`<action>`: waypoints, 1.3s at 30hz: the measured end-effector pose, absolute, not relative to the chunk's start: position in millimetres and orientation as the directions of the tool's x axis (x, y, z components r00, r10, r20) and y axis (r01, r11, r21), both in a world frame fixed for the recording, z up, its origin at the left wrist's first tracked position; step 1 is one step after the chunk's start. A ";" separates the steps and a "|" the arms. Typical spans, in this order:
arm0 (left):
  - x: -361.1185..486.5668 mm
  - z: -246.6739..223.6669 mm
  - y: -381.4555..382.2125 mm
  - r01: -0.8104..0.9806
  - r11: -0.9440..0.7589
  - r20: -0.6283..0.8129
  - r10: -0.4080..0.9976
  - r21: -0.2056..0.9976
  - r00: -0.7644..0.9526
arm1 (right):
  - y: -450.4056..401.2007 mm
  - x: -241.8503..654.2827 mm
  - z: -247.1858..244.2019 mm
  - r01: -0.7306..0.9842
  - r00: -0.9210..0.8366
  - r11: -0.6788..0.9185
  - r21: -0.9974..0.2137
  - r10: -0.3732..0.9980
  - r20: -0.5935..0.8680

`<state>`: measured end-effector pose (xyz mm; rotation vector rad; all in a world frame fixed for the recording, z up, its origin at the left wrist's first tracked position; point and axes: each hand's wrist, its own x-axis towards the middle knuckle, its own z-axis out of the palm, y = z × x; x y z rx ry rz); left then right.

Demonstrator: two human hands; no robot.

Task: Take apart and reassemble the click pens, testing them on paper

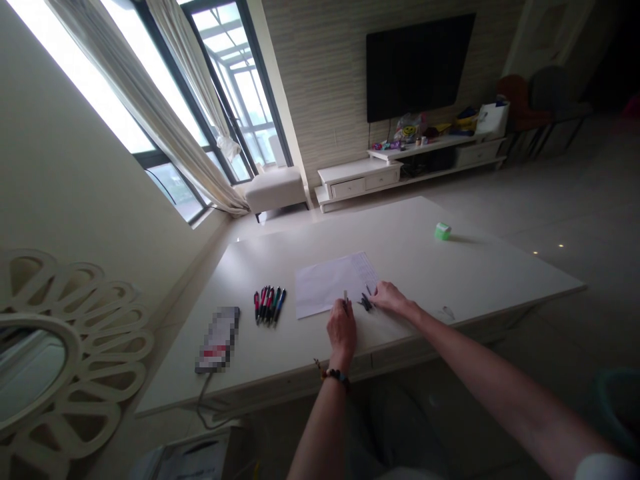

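My left hand [342,330], with a beaded bracelet [335,375] at the wrist, is closed by the front edge of a white paper sheet [325,283]. A slim, pale-tipped pen part [345,295] sticks up from its fingers. To the right, my right hand [393,298] is closed in a pinch on a thin, dark pen piece [369,289], over the sheet's right corner. Small black pen parts [365,303] lie on the table between both hands. Left of the paper, several pens [270,305] with red, green and blue grips lie side by side.
On the white table [390,233] a pixelated phone-like object [219,340] lies at left, a cable [201,400] running off the edge below it. A green-and-white box [443,231] stands at the far right. A small clear piece [447,312] lies near the right front edge.
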<state>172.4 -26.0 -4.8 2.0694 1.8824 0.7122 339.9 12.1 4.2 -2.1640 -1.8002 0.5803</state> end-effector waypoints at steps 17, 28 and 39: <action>172.0 -7.2 -28.2 0.857 -0.244 0.310 0.945 0.453 0.105 | 10.3 344.6 40.3 0.344 0.139 0.003 -0.939 0.989 0.054; 171.8 -1.7 -30.5 0.863 -0.227 0.258 0.959 0.451 0.118 | -8.3 310.0 63.1 0.396 -0.024 0.287 -0.872 0.953 0.302; 171.1 -6.2 -29.2 0.824 -0.320 0.360 0.920 0.468 0.153 | -8.2 309.5 58.3 0.448 -0.068 0.315 -0.837 0.945 0.319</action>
